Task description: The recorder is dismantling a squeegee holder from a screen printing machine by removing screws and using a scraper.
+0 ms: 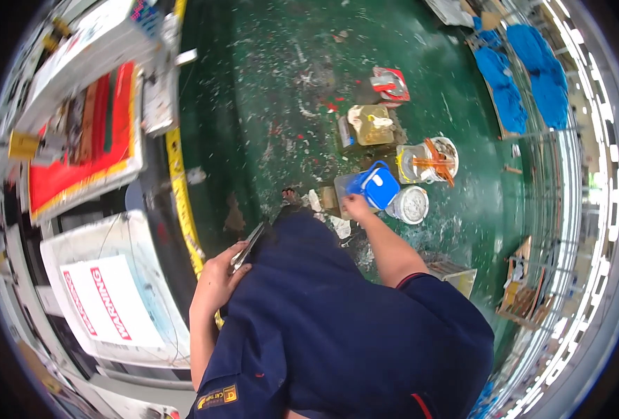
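Along the left side: a red panel (48, 185) lies in a pale frame, above a white sheet with red lettering (110, 307).
Taped edge: yellow tape (177, 167) runs down near the left hand (217, 279).
Left fingers: closed narrowly around a slim silver metal tool (254, 239), its tip pointing up and rightward.
Green floor (260, 91): a broad, white-flecked stretch opens between tape and containers, giving the widest room ahead.
Right fingers: bent together at the near left side of a blue-topped container (381, 187); whether they grip it, I cannot tell.
Tight side: a white tub (412, 204) stands just right of that container.
Far right: blue pieces (538, 66) rest on a rack, well apart from both hands.
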{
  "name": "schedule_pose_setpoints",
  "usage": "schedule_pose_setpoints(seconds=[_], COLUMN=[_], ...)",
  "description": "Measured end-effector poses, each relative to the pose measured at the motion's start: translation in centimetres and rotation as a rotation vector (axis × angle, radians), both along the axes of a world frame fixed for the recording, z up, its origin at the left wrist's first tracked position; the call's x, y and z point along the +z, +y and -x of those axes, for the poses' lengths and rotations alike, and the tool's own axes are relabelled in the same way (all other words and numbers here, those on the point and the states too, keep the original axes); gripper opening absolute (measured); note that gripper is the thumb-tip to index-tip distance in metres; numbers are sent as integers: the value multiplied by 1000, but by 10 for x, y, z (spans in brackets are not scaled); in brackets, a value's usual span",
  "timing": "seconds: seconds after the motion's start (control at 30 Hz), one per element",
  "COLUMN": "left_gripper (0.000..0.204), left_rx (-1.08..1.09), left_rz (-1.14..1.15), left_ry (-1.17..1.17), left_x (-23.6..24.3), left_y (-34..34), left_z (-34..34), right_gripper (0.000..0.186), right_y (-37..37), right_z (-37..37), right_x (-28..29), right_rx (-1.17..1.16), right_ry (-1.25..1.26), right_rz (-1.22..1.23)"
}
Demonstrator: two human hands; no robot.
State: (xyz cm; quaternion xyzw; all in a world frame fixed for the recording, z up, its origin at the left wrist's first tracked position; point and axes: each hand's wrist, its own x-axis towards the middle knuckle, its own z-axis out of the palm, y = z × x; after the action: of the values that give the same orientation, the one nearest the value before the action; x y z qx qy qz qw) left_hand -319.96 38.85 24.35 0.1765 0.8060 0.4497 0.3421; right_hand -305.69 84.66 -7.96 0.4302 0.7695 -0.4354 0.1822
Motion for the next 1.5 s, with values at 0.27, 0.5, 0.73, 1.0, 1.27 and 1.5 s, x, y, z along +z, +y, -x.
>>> schedule_pose_setpoints(seconds=[0.27, 0.5, 0.73, 1.0, 1.27, 1.5], left_gripper=[41, 26, 17, 15, 17, 19], left_rx=[8, 42, -115, -15, 89, 182], left_rz=[144, -41, -141, -234, -436, -556], left_ry=[154, 241, 339, 234, 311, 406], left_x=[33, 12, 44, 1, -25, -32], left_y=[-183, -268, -302, -319, -361, -405], left_z=[-53, -100, -107, -123, -120, -111], right_gripper=[42, 31, 27, 29, 27, 25], right_y=[-177, -294, -337, -392, -465, -524], right_z=[7, 27, 38, 56, 81, 92], right_x=[81, 124, 142, 163, 160, 168], right_rx=[182, 656, 710, 829, 1078, 1060], right_ry=[-102, -35, -191, -36, -115, -158], right_rz=[66, 107, 40, -30, 17, 56])
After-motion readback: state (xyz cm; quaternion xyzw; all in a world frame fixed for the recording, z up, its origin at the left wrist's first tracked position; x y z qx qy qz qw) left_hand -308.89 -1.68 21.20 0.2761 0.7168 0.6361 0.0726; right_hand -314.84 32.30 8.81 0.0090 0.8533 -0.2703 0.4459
